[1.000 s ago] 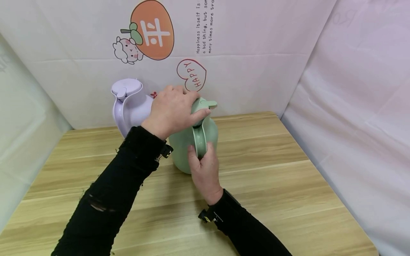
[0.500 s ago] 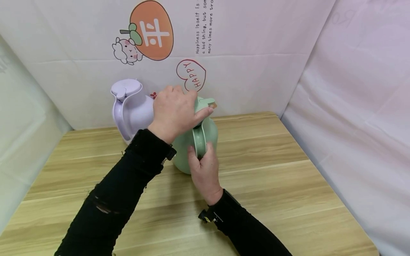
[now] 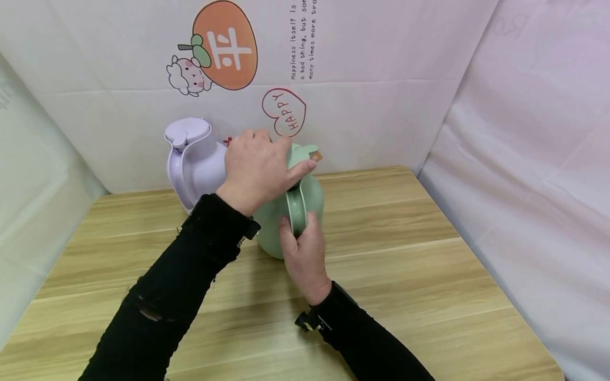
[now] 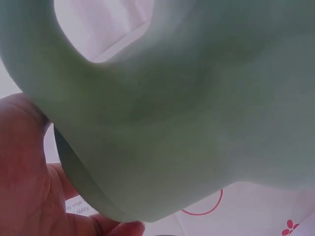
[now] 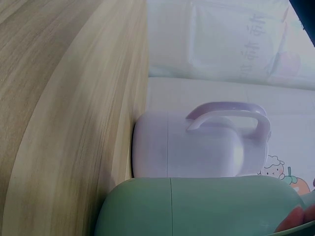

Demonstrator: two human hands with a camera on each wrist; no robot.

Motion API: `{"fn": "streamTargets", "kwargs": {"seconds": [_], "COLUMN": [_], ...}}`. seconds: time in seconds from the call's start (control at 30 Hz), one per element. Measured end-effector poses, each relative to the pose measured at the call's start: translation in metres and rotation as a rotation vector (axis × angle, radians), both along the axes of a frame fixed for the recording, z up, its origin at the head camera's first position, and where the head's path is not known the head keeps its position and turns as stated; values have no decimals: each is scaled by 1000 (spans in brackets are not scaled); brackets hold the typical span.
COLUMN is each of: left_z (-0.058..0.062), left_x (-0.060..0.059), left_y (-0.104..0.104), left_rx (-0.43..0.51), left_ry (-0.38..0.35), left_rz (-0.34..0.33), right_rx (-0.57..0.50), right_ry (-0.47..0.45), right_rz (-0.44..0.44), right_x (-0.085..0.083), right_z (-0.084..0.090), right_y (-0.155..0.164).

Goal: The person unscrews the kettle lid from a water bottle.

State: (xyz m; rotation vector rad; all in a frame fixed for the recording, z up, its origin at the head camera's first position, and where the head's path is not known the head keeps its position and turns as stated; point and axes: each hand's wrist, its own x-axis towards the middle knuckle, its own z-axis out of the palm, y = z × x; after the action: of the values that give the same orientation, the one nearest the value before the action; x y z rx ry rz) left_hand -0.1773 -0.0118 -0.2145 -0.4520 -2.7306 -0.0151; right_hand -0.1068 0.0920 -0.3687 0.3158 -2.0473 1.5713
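Observation:
A green thermos jug stands upright on the wooden table, its handle toward me. My left hand grips the jug's lid from above, its thumb lying along the near side. In the left wrist view, the fingers of that hand wrap the jug's top end. My right hand holds the lower part of the handle; its fingertips behind the handle are hidden. A small orange-brown patch shows beside the lid's tab. Just behind, to the left, stands a lilac thermos jug, partly covered by my left hand.
The wooden table ends at a printed white cloth hung behind it. More white cloth hangs along the right side. In the right wrist view, the two jugs are close beside each other.
The green lid's tab has turned a little, away from me and leftward, and more of the orange-brown patch shows. My left hand shifted slightly right, then back left. My right hand stayed in place.

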Motion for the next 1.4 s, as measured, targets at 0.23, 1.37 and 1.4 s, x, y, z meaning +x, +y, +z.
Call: {"fn": "streamTargets", "kwargs": {"seconds": [0.23, 1.37, 1.4], "left_z": [12, 12, 11], "left_x": [-6, -6, -6], "left_y": [-14, -19, -19], "left_rx": [87, 44, 40], "left_ry": [-166, -167, -164], "left_rz": [-245, -304, -297], "right_rx": [-10, -32, -32], "right_ry": [3, -8, -8], "right_rz": [20, 55, 55], "right_x": [1, 1, 1], "right_z": [1, 1, 1], "right_y": [0, 0, 0]}}
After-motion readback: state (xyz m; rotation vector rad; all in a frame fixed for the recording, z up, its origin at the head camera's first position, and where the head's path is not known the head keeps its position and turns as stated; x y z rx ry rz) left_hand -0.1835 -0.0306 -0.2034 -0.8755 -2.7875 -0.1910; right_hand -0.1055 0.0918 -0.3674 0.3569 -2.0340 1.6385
